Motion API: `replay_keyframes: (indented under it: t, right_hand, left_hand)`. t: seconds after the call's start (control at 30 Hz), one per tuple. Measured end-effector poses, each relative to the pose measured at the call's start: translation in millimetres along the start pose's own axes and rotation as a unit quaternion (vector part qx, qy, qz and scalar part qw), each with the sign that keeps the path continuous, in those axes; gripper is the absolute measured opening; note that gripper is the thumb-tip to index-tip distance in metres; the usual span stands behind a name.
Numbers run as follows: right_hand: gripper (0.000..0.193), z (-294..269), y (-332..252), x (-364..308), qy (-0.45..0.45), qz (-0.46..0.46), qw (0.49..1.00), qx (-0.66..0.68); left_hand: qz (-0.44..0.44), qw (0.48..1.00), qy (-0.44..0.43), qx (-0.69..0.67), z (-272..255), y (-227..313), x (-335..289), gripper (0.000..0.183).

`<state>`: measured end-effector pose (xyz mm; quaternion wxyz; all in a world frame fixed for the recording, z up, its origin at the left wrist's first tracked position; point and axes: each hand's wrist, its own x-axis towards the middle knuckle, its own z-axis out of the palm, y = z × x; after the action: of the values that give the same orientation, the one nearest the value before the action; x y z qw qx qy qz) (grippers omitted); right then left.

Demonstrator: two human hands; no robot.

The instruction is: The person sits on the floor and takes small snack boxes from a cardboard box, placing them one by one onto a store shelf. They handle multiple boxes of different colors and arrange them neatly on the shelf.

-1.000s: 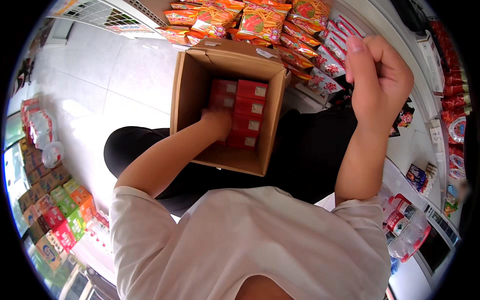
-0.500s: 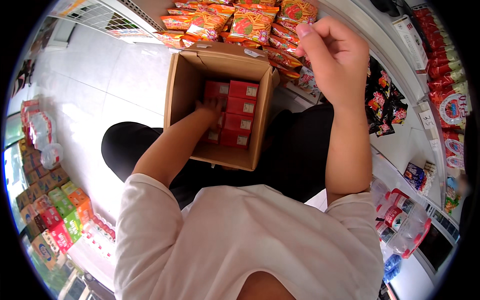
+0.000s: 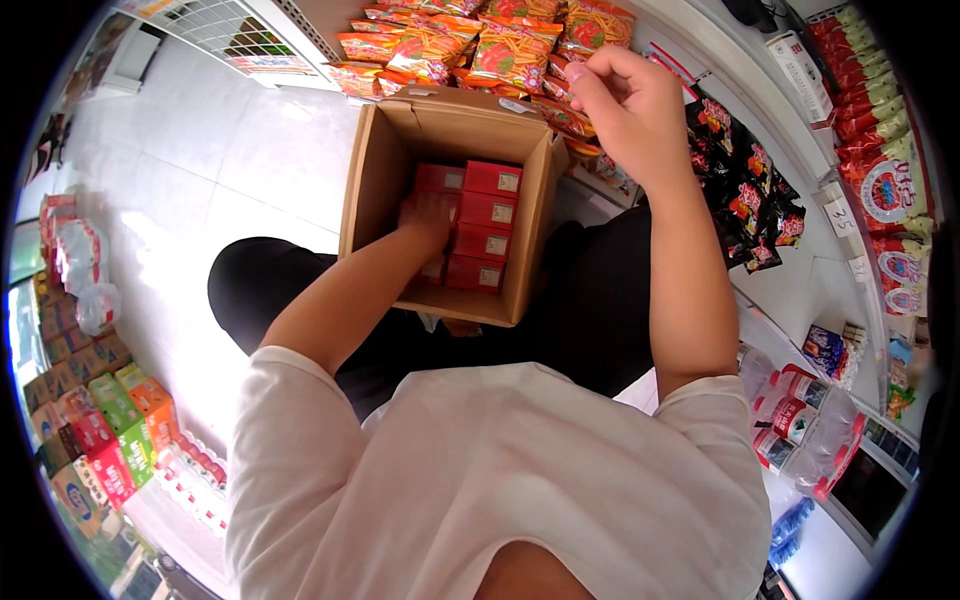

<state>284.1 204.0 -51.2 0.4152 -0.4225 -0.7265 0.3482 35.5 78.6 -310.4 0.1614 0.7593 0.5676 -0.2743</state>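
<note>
An opened cardboard box (image 3: 362, 205) stands between my knees, its flaps folded out. Small red boxes (image 3: 485, 210) with pale labels are packed in rows inside it. My left hand (image 3: 430, 212) reaches in from the left and is over the left column of red boxes. Motion blur smears its fingers, so whether it grips a red box does not show. My right hand (image 3: 635, 110) is raised beyond the box's far right corner, in front of the snack shelf. Its fingers are curled in toward the thumb, and nothing shows in them.
Orange snack bags (image 3: 510, 52) are stacked just past the box. Black snack packets (image 3: 745, 190) lie on the right-hand shelf, with red bags (image 3: 880, 190) farther right. Shrink-wrapped bottles (image 3: 805, 425) stand at my right. Coloured cartons (image 3: 125, 430) sit at the lower left.
My left hand has shifted slightly over the red boxes and is now blurred. My right hand has moved a little left, still curled. The whole view has shifted slightly.
</note>
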Motion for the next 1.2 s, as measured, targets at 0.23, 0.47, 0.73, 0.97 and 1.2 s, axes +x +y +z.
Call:
replay_keyframes:
  t: [0.23,0.47,0.73,0.97,1.2]
  right_hand:
    - [0.022,18.5,-15.5,-9.0,-0.023,-0.022,0.997,-0.066]
    - [0.025,28.5,-22.1,-21.3,-0.206,-0.058,0.962,-0.168]
    - [0.065,54.9,-53.7,-29.6,-0.286,0.012,0.955,0.071]
    - [0.06,62.8,-94.0,-15.3,-0.18,0.168,0.936,0.25]
    - [0.073,63.9,-139.3,-3.7,-0.182,0.012,0.979,0.095]
  left_hand:
    - [-0.001,0.999,0.038,-0.002,-20.0,-18.5,6.0,0.039]
    - [0.067,0.997,0.024,-0.037,-167.8,-28.2,-86.9,0.051]
    - [0.223,0.784,0.204,-0.543,-242.9,-99.1,-177.2,0.04]
    - [0.17,0.591,0.293,-0.732,-229.2,-97.1,-195.8,0.042]
    - [0.236,0.646,0.512,-0.514,-231.7,-110.7,-209.5,0.046]
